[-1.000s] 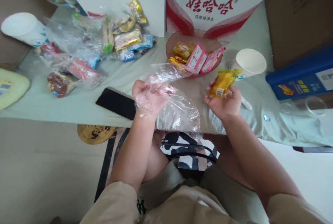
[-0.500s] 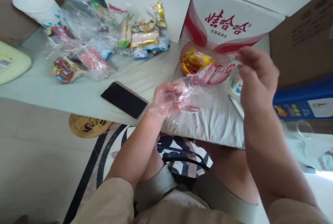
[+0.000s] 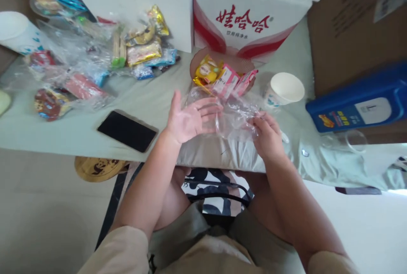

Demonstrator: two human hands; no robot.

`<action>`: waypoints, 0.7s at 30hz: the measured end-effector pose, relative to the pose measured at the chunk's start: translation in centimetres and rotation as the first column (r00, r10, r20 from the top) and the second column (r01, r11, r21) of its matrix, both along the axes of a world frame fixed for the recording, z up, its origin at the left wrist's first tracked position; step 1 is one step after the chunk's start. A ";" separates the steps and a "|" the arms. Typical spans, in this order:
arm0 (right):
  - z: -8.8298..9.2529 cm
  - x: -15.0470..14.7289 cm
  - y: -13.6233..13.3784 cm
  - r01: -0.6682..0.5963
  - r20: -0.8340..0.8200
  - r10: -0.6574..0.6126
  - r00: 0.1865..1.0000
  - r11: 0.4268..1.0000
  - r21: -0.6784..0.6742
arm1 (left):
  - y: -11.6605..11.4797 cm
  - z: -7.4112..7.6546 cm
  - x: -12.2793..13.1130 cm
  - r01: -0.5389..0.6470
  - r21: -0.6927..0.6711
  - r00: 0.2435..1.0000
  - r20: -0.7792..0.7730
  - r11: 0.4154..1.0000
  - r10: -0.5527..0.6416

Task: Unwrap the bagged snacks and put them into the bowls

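A crumpled clear plastic glove stretches between my hands above the front of the table. My right hand pinches its right end between thumb and fingers. My left hand is palm up with fingers spread and thumb raised; its wrist and palm are bare. The fingertips touch or lie inside the film; I cannot tell which. Just behind the glove sits a pinkish clear bowl holding yellow packets and pink-and-white packets. A white pen-like stick shows partly behind my right hand.
A phone lies left of my left hand. Wrapped snacks are heaped at the back left near a paper cup. Another paper cup, a blue container and a clear cup are at right. Boxes stand behind.
My right hand has come down from the right and taken hold of the glove. The film has slid off my left wrist and palm toward the fingertips. The view has shifted right.
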State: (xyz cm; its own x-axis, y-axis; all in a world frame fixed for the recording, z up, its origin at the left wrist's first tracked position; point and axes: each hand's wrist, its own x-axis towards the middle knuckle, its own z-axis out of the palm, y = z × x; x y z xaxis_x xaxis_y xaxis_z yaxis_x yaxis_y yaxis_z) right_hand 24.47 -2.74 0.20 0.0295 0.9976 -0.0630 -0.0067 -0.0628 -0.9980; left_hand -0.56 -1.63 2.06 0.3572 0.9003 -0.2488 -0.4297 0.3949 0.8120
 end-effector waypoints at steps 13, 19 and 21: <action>0.9 4.3 -0.5 0.285 -0.113 -0.279 0.954 0.958 0.043 | 0.7 -1.4 2.9 -0.355 0.199 0.883 -0.250 0.914 0.397; 1.9 5.7 -1.3 0.245 -0.140 -0.211 0.967 0.919 0.308 | 0.0 -1.0 1.5 -0.444 0.413 0.789 -0.241 0.795 0.565; 2.2 6.0 -1.7 0.140 0.019 -0.162 0.987 0.897 0.420 | -0.2 -1.3 1.2 -0.398 0.480 0.771 -0.286 0.782 0.569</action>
